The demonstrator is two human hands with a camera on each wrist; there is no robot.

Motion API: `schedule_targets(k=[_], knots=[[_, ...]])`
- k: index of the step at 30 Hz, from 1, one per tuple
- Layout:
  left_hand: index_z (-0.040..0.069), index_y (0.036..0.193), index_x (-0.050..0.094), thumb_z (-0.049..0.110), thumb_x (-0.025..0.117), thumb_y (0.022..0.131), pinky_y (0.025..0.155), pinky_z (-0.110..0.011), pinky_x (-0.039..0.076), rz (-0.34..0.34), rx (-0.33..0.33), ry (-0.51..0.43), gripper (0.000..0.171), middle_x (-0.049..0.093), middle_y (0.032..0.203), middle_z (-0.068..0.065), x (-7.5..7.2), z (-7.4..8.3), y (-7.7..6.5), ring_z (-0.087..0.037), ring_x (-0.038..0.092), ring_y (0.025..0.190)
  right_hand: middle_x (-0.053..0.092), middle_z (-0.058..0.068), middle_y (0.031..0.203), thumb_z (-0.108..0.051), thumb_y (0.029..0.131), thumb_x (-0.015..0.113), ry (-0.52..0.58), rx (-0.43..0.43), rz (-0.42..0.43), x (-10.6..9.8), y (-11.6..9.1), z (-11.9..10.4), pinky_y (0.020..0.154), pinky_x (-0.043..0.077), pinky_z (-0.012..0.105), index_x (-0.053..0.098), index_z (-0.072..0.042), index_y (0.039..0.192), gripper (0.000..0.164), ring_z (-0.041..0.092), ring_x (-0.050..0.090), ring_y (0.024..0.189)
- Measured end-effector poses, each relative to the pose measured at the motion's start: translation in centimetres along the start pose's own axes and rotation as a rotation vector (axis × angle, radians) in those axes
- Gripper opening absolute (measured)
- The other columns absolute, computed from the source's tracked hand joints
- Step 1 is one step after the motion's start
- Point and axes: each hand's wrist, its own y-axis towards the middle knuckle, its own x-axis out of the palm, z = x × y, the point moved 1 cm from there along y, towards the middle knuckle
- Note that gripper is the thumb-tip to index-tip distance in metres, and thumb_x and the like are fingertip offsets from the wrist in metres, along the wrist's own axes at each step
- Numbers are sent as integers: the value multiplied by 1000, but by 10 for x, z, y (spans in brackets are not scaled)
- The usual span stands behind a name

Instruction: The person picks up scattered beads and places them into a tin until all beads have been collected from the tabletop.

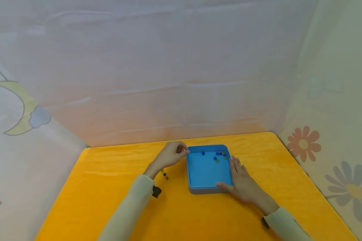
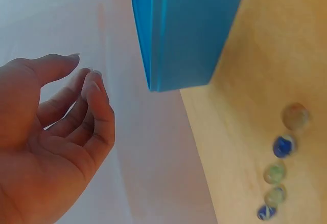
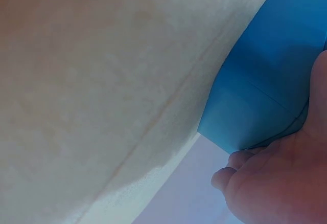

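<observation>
A blue square box (image 1: 203, 172) stands on the yellow cloth with several blue and yellow-green marbles (image 1: 220, 154) inside, mostly toward its far right corner. One blue marble (image 1: 203, 153) lies apart near the far wall. My left hand (image 1: 172, 154) is at the box's far left corner, fingers bent; in the left wrist view its thumb and fingertips (image 2: 95, 75) stand slightly apart and no marble shows between them. My right hand (image 1: 244, 184) rests against the box's right side with straight fingers, its thumb spread over the near rim.
Left of the box, several marbles lie in a row on the cloth, including a blue marble (image 2: 284, 146) and a brownish marble (image 2: 296, 116); my left wrist partly hides them in the head view. The yellow cloth (image 1: 108, 201) covers the table, with printed curtains (image 1: 181, 83) behind and beside it.
</observation>
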Motion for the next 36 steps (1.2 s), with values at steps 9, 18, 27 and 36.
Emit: schedule_targets(k=[9,18,27,36], knots=[[9,122,71,28,67,105,64,-27,56,-52,-122,-19,25,73,98,-7,-3,-24,-37,-24,69,75,9,35,172,-75,92,60,-11,-4,7,-1,0,-4,124,17,71,9,12,163,124,56,12,159],[4,120,72,26,72,102,66,-24,54,-64,-150,21,29,75,90,-2,4,-50,-67,-12,66,71,8,34,172,-76,92,59,-6,7,-4,-1,1,-3,124,16,72,8,11,164,124,55,11,160],[9,114,73,25,74,100,65,-23,53,-32,-159,48,22,70,93,0,8,-63,-91,-9,62,75,8,34,173,-78,92,58,-13,17,-8,-1,1,-3,124,16,71,8,11,164,125,55,11,160],[8,116,72,23,74,100,66,-23,50,-55,-150,46,22,70,90,2,12,-70,-99,-7,59,72,7,34,173,-77,92,58,-7,17,-10,-1,2,-4,125,16,72,7,11,164,125,55,11,160]])
